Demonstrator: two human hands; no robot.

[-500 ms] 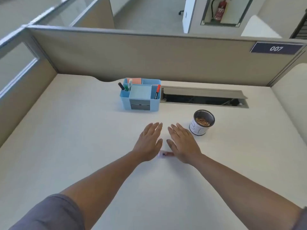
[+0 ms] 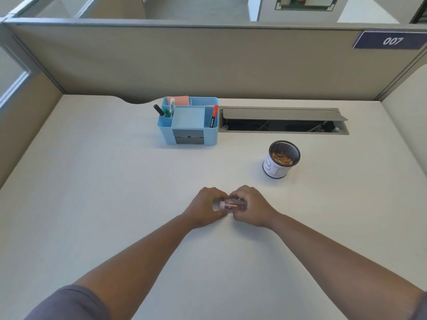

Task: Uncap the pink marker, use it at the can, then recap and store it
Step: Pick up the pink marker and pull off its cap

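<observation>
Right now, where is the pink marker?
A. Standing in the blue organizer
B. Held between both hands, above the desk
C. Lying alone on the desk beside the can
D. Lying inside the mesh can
B: the pink marker sits gripped between the left hand and the right hand, well in front of the can and the blue organizer.

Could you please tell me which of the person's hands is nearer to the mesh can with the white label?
The right hand is nearer: the can stands beyond it and slightly to its right. The left hand lies farther left, gripping the pink marker's other end.
</observation>
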